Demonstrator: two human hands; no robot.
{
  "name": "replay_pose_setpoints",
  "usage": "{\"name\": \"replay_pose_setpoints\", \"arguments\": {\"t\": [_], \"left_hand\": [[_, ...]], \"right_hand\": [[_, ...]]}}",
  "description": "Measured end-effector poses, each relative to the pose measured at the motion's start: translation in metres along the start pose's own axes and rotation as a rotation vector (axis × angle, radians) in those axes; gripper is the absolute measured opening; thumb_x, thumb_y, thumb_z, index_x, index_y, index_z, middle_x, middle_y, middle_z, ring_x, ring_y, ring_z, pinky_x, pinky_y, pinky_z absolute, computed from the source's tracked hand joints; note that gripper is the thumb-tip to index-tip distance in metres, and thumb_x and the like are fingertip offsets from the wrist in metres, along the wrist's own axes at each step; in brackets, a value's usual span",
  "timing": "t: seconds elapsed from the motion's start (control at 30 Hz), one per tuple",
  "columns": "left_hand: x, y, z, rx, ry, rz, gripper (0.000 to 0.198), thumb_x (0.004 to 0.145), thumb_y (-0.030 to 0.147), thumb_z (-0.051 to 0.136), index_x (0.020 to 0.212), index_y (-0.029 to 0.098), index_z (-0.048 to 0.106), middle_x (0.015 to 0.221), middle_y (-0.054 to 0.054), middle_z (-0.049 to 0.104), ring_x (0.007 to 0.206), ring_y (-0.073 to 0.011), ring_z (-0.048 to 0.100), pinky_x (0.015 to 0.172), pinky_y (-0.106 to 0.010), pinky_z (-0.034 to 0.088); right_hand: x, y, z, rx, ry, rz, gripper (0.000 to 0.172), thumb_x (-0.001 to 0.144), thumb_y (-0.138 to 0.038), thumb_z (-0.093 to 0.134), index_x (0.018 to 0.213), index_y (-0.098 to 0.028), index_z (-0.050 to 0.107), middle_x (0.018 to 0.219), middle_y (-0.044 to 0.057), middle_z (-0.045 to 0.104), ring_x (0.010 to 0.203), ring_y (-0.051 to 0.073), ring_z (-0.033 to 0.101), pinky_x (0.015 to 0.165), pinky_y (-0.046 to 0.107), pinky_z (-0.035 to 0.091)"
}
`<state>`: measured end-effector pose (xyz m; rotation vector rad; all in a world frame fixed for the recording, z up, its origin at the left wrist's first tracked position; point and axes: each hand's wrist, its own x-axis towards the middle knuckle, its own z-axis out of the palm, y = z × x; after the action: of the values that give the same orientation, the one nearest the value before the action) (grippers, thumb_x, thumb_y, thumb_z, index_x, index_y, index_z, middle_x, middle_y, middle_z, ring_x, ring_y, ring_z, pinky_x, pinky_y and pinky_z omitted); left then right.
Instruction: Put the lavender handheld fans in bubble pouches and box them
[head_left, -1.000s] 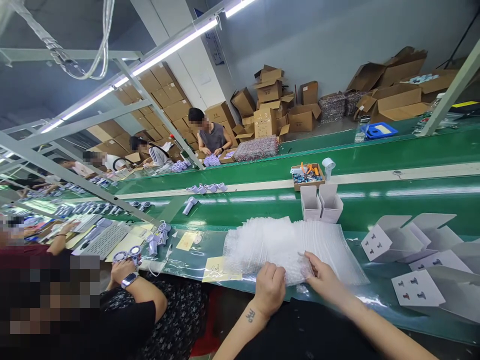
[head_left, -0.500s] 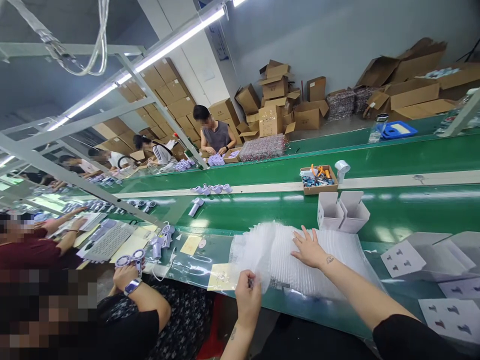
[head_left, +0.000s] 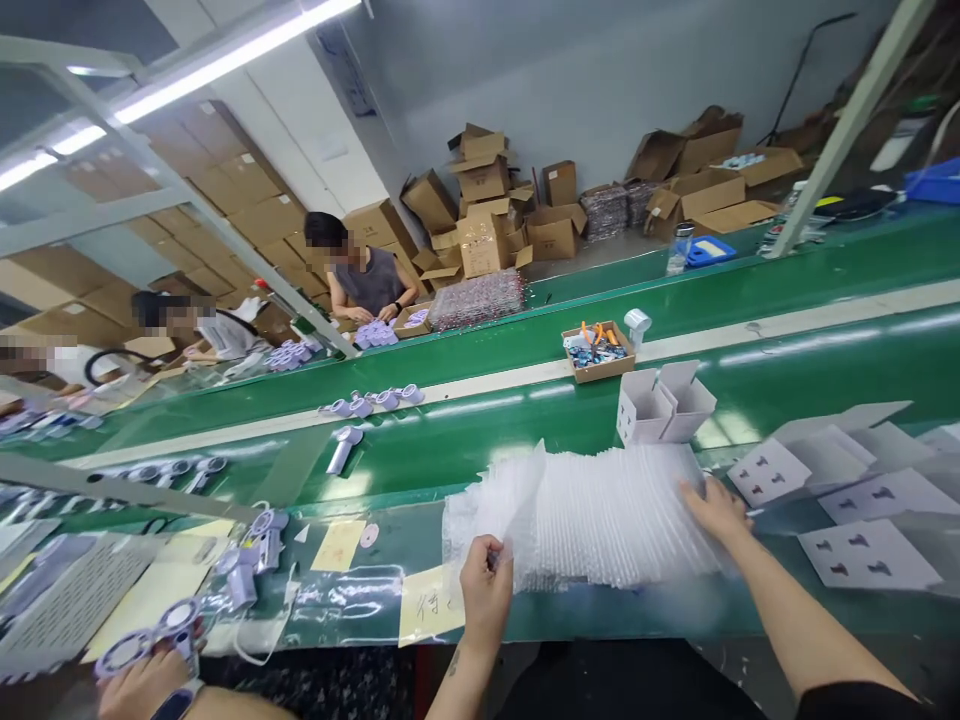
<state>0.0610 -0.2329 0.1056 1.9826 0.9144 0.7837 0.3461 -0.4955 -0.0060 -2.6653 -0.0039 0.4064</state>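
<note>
A row of overlapping translucent white packing bags (head_left: 615, 510), bubble wrap or foam, lies across the bench in front of me. At its left end my left hand (head_left: 487, 590) is closed, thumb and fingers pinching the edge of one bag (head_left: 525, 500) that stands up from the others. My right hand (head_left: 716, 510) rests at the right end of the row, its fingers extended against the last bags. Right of that hand are several white printed cartons (head_left: 866, 555), opened out. Two open white boxes (head_left: 645, 410) stand behind the row.
A small cardboard box of tools and parts (head_left: 598, 352) sits behind the white boxes. Purple handheld fans (head_left: 345, 450) lie on the green belt. A yellow handwritten note (head_left: 427, 605) is left of my left hand. A co-worker's hand (head_left: 150, 680) holds fans at lower left.
My right hand has moved from the middle of the bag row to its right end. My left hand keeps its pinch at the left. The view has swung rightward.
</note>
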Motion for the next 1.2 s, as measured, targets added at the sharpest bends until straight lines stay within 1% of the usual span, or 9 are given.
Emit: {"name": "replay_pose_setpoints", "arguments": {"t": [0.2, 0.33, 0.47, 0.7, 0.8, 0.93, 1.03, 1.13, 1.2], "left_hand": [[0.017, -0.002, -0.001, 0.016, -0.126, 0.042, 0.02, 0.076, 0.037, 0.058, 0.071, 0.018, 0.054, 0.058, 0.003, 0.048, 0.053, -0.0126, 0.044, 0.053, -0.023, 0.036], [0.026, 0.007, 0.008, 0.009, -0.165, 0.083, 0.021, 0.076, 0.037, 0.059, 0.07, 0.018, 0.053, 0.057, 0.004, 0.048, 0.052, -0.0121, 0.044, 0.051, -0.022, 0.036], [0.024, 0.018, 0.021, -0.003, -0.154, 0.093, 0.023, 0.076, 0.039, 0.06, 0.071, 0.018, 0.054, 0.06, 0.003, 0.049, 0.053, -0.0124, 0.046, 0.053, -0.022, 0.038], [0.019, 0.029, 0.035, 0.01, -0.123, 0.077, 0.027, 0.078, 0.044, 0.058, 0.072, 0.018, 0.053, 0.059, 0.004, 0.047, 0.052, -0.0119, 0.043, 0.051, -0.022, 0.036], [0.02, 0.04, 0.042, 0.007, -0.097, 0.075, 0.026, 0.079, 0.043, 0.058, 0.073, 0.019, 0.052, 0.059, 0.004, 0.046, 0.053, -0.0119, 0.043, 0.051, -0.022, 0.036], [0.02, 0.055, 0.046, -0.012, -0.07, 0.114, 0.022, 0.079, 0.039, 0.058, 0.074, 0.019, 0.052, 0.061, 0.003, 0.049, 0.054, -0.0121, 0.045, 0.052, -0.022, 0.037], [0.014, 0.06, 0.045, 0.004, -0.048, 0.147, 0.02, 0.078, 0.037, 0.058, 0.073, 0.019, 0.053, 0.061, 0.003, 0.05, 0.054, -0.0122, 0.045, 0.052, -0.022, 0.038], [0.006, 0.063, 0.039, 0.033, -0.018, 0.15, 0.019, 0.078, 0.036, 0.058, 0.073, 0.019, 0.054, 0.062, 0.003, 0.051, 0.055, -0.0124, 0.047, 0.053, -0.022, 0.039], [0.001, 0.064, 0.034, 0.043, 0.002, 0.143, 0.019, 0.078, 0.036, 0.058, 0.072, 0.018, 0.055, 0.062, 0.002, 0.052, 0.055, -0.0125, 0.047, 0.054, -0.022, 0.04]], "right_hand": [[-0.016, -0.024, 0.028, 0.069, -0.067, 0.022, 0.073, 0.082, -0.068, 0.024, 0.137, -0.026, 0.044, 0.141, 0.016, 0.043, 0.121, 0.042, 0.042, 0.089, 0.062, 0.034], [-0.026, -0.045, 0.048, 0.088, -0.104, -0.013, 0.075, 0.083, -0.07, 0.019, 0.139, -0.026, 0.042, 0.141, 0.016, 0.042, 0.122, 0.038, 0.042, 0.091, 0.058, 0.035], [-0.02, -0.043, 0.05, 0.097, -0.098, -0.05, 0.075, 0.084, -0.068, 0.019, 0.137, -0.021, 0.045, 0.134, 0.019, 0.047, 0.119, 0.036, 0.047, 0.089, 0.054, 0.039], [-0.004, -0.014, 0.009, 0.143, 0.036, -0.287, 0.044, 0.089, -0.039, 0.033, 0.112, -0.016, 0.063, 0.098, 0.012, 0.067, 0.093, 0.023, 0.063, 0.083, 0.037, 0.047], [0.001, -0.022, -0.023, 0.146, 0.18, -0.413, 0.039, 0.09, -0.03, 0.033, 0.113, -0.016, 0.061, 0.11, 0.014, 0.063, 0.104, 0.024, 0.057, 0.091, 0.038, 0.043], [0.03, -0.059, -0.066, 0.096, 0.341, -0.467, 0.045, 0.092, -0.033, 0.033, 0.127, -0.015, 0.053, 0.133, 0.019, 0.044, 0.129, 0.032, 0.034, 0.103, 0.049, 0.028], [0.061, -0.086, -0.084, 0.026, 0.3, -0.471, 0.041, 0.089, -0.038, 0.043, 0.122, -0.021, 0.06, 0.128, 0.017, 0.048, 0.124, 0.037, 0.037, 0.098, 0.053, 0.032], [0.082, -0.098, -0.091, -0.045, 0.189, -0.466, 0.031, 0.088, -0.032, 0.047, 0.107, -0.02, 0.068, 0.107, 0.014, 0.059, 0.1, 0.027, 0.056, 0.087, 0.043, 0.042], [0.085, -0.099, -0.096, -0.075, 0.164, -0.474, 0.031, 0.089, -0.024, 0.043, 0.109, -0.016, 0.066, 0.1, 0.012, 0.061, 0.088, 0.021, 0.059, 0.081, 0.036, 0.045]]}}
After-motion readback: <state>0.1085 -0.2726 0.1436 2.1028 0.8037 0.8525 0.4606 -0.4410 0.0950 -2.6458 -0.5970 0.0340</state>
